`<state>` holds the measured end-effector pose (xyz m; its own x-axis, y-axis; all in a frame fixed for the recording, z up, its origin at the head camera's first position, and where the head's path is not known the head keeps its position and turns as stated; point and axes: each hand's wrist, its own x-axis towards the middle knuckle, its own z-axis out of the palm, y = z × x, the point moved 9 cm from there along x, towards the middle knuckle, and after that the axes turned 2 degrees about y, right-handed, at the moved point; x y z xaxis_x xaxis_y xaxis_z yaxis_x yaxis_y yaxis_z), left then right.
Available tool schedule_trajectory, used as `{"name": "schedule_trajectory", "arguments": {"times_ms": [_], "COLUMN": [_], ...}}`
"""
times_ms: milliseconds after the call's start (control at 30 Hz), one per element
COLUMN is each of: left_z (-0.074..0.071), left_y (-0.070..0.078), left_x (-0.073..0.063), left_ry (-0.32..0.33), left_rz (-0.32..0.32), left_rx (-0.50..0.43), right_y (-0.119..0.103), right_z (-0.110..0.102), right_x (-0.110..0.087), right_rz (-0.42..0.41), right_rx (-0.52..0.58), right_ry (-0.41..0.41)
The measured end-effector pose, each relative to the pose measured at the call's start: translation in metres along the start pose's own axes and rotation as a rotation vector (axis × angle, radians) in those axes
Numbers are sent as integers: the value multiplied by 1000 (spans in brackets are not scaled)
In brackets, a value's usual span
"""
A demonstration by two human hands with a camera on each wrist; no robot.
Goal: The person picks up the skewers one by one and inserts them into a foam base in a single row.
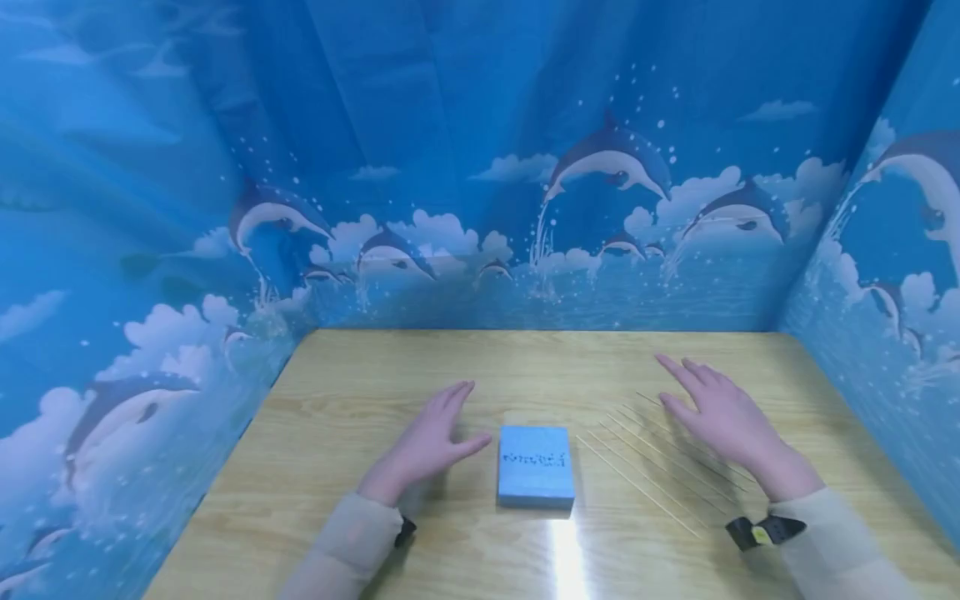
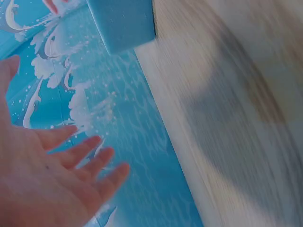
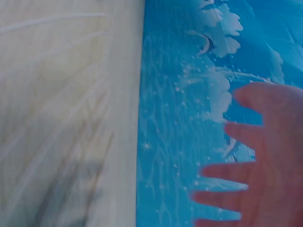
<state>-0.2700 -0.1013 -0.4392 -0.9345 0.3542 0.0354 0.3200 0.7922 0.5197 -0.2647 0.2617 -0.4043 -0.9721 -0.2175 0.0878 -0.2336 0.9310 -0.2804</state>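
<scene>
Flat on the tabletop [image 1: 337, 400], thin sticks [image 1: 652, 467] run from 10 to 4 o'clock under the right hand [image 1: 723, 417], its fingers released like the left hand's [image 1: 431, 446].

Both arms in long, loose beige sleeves, thin fabric, cuffs ending at the wrists. Left hand [image 1: 426, 444] bare, no rings or gloves; dark strap edge peeks out under its cuff. Right hand [image 1: 722, 414] bare too; black wrist strap [image 1: 765, 531] at its cuff with a small yellow-green mark on the band.
</scene>
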Motion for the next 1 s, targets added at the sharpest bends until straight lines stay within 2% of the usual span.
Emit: {"name": "schedule_trajectory", "arguments": {"times_ms": [133,300,400,533,633,800,900,1000], "left_z": [11,24,29,36,41,50,57,60], "left_y": [12,17,20,21,21,21,22,23], "left_x": [-1,-1,0,4,6,8,7,8], "left_ry": [-83,-174,-205,-233,-248,-278,-295,-297], "left_rz": [57,95,113,121,116,120,119,123], "left_rx": [-100,-157,-190,-228,-244,-249,-231,-206], "right_y": [11,24,31,43,54,78,91,97], "right_z": [-2,-11,-15,-15,-7,16,30,38], "right_x": [3,11,17,27,34,38,36,36], "right_rz": [5,-11,-24,-10,38,175,247,279], "right_rx": [104,181,246,379,479,580,594,587], "right_ry": [-104,-148,-199,-324,-434,-583,-634,-644]}}
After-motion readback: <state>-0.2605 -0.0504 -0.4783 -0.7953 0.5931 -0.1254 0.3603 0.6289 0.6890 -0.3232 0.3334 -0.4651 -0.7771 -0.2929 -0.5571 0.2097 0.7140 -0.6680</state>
